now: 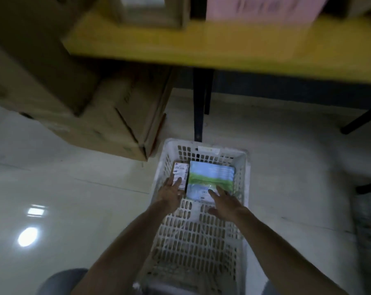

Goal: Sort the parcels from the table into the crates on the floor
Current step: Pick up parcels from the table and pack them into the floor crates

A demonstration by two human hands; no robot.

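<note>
Two parcels are lying side by side at the far end of the white crate [245, 177] on the floor: a small brown parcel [181, 169] on the left, a larger blue-and-green parcel [211, 177] just beside it on the right. I am resting my left hand [171, 195], fingers straight, on the small one, and my right hand [225, 202], fingers spread, is touching the larger one's near edge. Cardboard boxes [116, 116] are standing at far left. Overhead the yellow table [180, 45] is blurring, its dark leg [199, 103] just beyond the crate. Something at the right edge is too smeared to identify.
</note>
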